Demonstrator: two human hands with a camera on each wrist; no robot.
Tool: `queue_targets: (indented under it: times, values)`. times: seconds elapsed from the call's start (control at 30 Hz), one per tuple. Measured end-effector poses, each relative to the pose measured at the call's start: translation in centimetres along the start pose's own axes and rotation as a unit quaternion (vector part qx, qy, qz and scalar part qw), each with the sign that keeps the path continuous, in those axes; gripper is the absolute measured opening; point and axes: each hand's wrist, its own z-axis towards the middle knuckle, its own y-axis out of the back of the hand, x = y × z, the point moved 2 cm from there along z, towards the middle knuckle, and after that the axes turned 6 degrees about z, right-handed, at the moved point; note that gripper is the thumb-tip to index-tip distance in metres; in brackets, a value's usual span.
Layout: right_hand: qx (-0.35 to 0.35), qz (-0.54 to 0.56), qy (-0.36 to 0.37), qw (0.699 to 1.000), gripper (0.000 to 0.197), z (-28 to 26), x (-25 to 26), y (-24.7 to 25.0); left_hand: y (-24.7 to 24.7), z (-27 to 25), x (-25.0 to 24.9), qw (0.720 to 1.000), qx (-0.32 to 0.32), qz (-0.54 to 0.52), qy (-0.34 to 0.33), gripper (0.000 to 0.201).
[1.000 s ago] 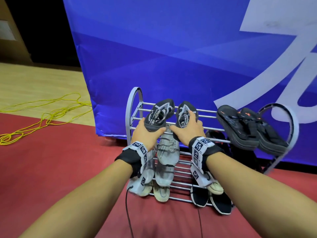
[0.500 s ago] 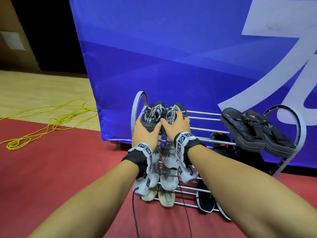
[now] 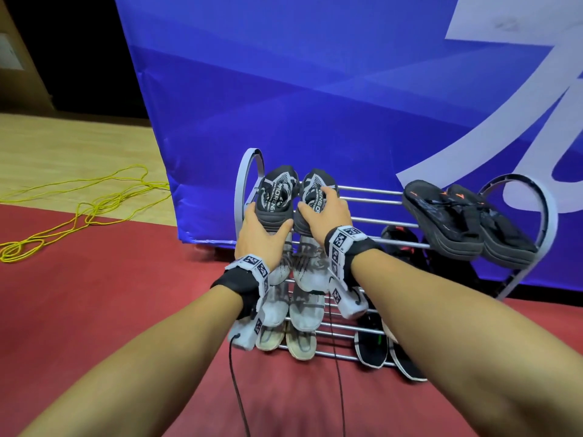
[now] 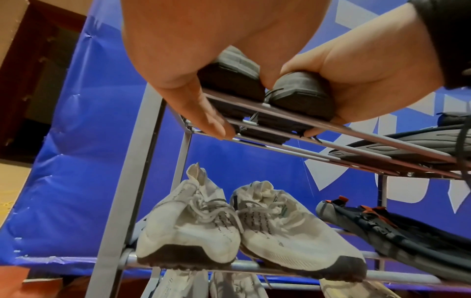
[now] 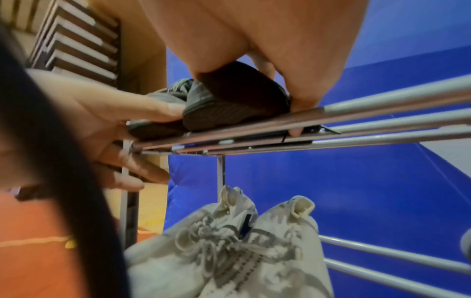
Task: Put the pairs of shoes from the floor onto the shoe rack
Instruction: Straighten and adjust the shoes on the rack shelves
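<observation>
A pair of black sneakers stands at the left end of the grey metal shoe rack's (image 3: 378, 198) top shelf, toes toward the blue wall. My left hand (image 3: 262, 234) grips the heel of the left black sneaker (image 3: 277, 193), thumb between the two shoes. My right hand (image 3: 328, 216) grips the right black sneaker (image 3: 315, 187) from above, fingers over its top. The left wrist view shows both heels (image 4: 300, 92) resting on the shelf bars. In the right wrist view the right black sneaker's sole (image 5: 234, 104) sits on the bars.
Black flip-flops (image 3: 467, 222) occupy the top shelf's right end. White sneakers (image 3: 303, 269) and dark shoes with orange trim (image 3: 400, 244) are on the middle shelf, with more shoes (image 3: 299, 345) below. A blue padded wall (image 3: 315, 89) backs the rack. Yellow cord (image 3: 79, 209) lies left.
Both hands have slid the black sneakers left along the top shelf to its left end. The two shoes now stand closer together.
</observation>
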Motion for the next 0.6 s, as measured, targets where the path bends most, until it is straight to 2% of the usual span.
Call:
queue_targets:
  times: [0.13, 0.2, 0.3, 0.4, 0.5, 0.6]
  values:
    - [0.05, -0.049, -0.008, 0.998, 0.08, -0.2, -0.4, -0.3, -0.1, -0.1, 0.5, 1.0, 0.01, 0.005, -0.01, 0.095]
    - [0.037, -0.019, -0.002, 0.999, 0.077, -0.6, -0.5, -0.2, 0.0, -1.1, 0.6, 1.0, -0.014, 0.01, -0.017, 0.089]
    - [-0.076, 0.049, 0.046, 0.995, 0.061, -2.2, -0.9, 0.1, 0.0, -3.6, 0.5, 0.996, -0.075, -0.004, -0.043, 0.073]
    - [-0.191, 0.079, 0.107, 0.973, 0.048, -5.2, -2.4, -0.8, -1.3, -5.9, 1.4, 0.991, -0.109, -0.037, -0.066, 0.048]
    - [-0.216, 0.061, 0.147, 0.963, 0.044, -8.0, -4.7, -2.2, -3.4, -7.5, 3.3, 0.991, -0.098, -0.094, -0.012, 0.033]
    - [-0.203, 0.07, 0.074, 0.974, 0.048, -9.2, -7.8, -3.4, -4.8, -8.4, 6.1, 0.985, -0.082, -0.139, 0.052, 0.025]
